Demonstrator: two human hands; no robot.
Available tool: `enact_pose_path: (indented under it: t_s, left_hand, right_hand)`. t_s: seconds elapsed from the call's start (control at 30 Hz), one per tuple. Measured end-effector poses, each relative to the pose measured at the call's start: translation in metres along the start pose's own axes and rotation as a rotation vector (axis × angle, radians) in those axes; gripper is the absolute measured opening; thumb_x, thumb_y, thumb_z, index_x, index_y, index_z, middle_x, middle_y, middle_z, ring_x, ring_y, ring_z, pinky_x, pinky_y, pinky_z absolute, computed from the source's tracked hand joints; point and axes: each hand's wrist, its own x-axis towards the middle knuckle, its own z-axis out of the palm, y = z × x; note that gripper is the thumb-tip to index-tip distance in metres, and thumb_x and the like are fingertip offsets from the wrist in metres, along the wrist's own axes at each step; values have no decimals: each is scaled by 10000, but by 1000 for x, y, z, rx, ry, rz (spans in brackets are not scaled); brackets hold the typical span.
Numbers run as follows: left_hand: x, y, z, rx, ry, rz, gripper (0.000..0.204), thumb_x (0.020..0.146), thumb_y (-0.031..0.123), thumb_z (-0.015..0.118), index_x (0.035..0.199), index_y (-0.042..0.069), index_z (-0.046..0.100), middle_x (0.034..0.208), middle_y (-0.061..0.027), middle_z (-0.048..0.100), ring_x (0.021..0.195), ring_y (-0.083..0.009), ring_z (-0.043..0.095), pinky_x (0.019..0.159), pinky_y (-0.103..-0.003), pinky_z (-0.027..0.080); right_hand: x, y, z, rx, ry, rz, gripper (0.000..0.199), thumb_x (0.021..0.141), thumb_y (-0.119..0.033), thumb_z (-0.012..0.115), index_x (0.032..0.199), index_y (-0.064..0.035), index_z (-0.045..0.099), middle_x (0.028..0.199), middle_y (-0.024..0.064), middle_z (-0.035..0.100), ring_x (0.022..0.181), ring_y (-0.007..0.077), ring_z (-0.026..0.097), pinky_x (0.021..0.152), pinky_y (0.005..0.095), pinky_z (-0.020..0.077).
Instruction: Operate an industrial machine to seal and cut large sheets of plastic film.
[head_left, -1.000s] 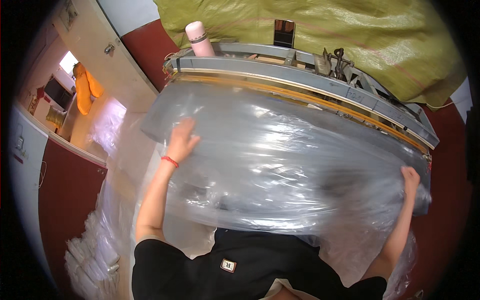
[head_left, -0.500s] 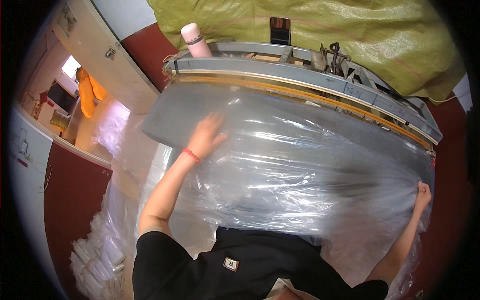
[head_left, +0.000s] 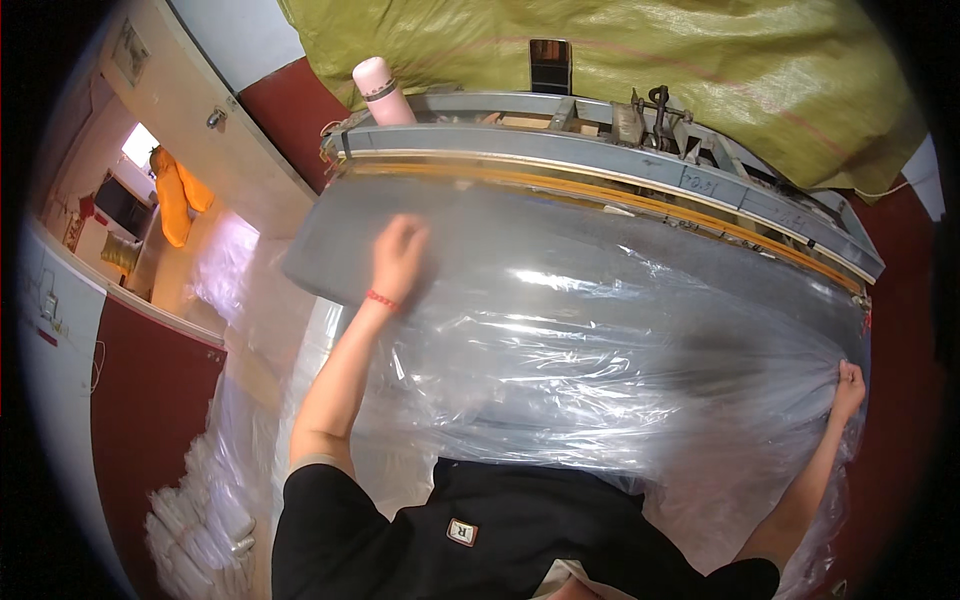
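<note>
Clear plastic film [head_left: 560, 340] lies in shiny wrinkles across a grey work surface [head_left: 350, 220] and hangs over its near side. My right hand [head_left: 849, 390] is closed on the film at the right end, where creases fan out from the fingers. Over the left part of the film, my left hand [head_left: 400, 258] has its fingers curled in and is somewhat blurred. Whether it pinches any film does not show. A red bead bracelet [head_left: 382, 299] circles that wrist.
Behind the surface runs a grey metal frame [head_left: 600, 150] with orange strips [head_left: 560, 187] along it. A pink bottle [head_left: 383, 92] stands at its left end, and a metal clamp [head_left: 657, 115] sits farther right. Bundled clear plastic [head_left: 200, 530] lies at lower left, near an open door [head_left: 215, 100].
My left hand has gone from spread fingers to curled ones and shifted slightly left and away from me. My right hand keeps its hold on the film at the right end.
</note>
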Motion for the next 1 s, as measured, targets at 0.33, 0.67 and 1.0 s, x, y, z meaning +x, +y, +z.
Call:
enact_pose_path:
  t_s: [0.33,0.67,1.0]
  left_hand:
    - [25,-9,10,562,-380,74,429,861,309,433,1240,109,404,1301,-95,373,1230,-239,308,967,-418,263]
    - [4,63,-14,267,27,501,215,802,50,457,1003,3,518,1045,-162,524,1027,-320,478,867,-373,389]
    - [9,10,-1,499,-449,100,565,806,371,474,1258,56,348,1336,-129,292,1257,-284,225,980,-470,225]
  right_hand:
    - [-5,-7,-2,63,15,-30,240,773,-273,604,793,-35,573,622,39,495,600,115,431,581,257,387]
    - [-8,-4,-6,-10,13,33,251,778,-280,600,752,-35,551,603,32,464,579,111,401,558,254,371]
    - [-8,-10,-4,-10,11,31,227,786,-256,596,766,-33,561,641,55,511,610,113,438,606,248,392]
